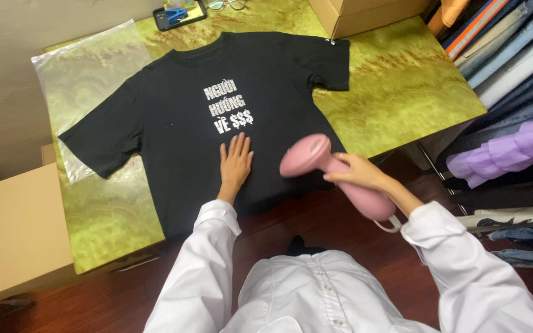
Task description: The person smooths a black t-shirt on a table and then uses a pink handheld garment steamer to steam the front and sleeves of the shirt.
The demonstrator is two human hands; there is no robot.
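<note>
While the black short-sleeved cotton T-shirt [217,117] with white lettering lies face up on the green marbled bench [396,92], the left hand [235,161] presses flat and released on its lower front, fingers spread. The right hand [356,174] is in a clenched grip around the handle of a pink plastic handheld garment steamer [322,163], whose head hovers over the shirt's hem; its face is turned away, unseen. A clear plastic bag [84,68] lies partly hidden under the sleeve. Hanging clothes [513,80] are cut off at the right.
</note>
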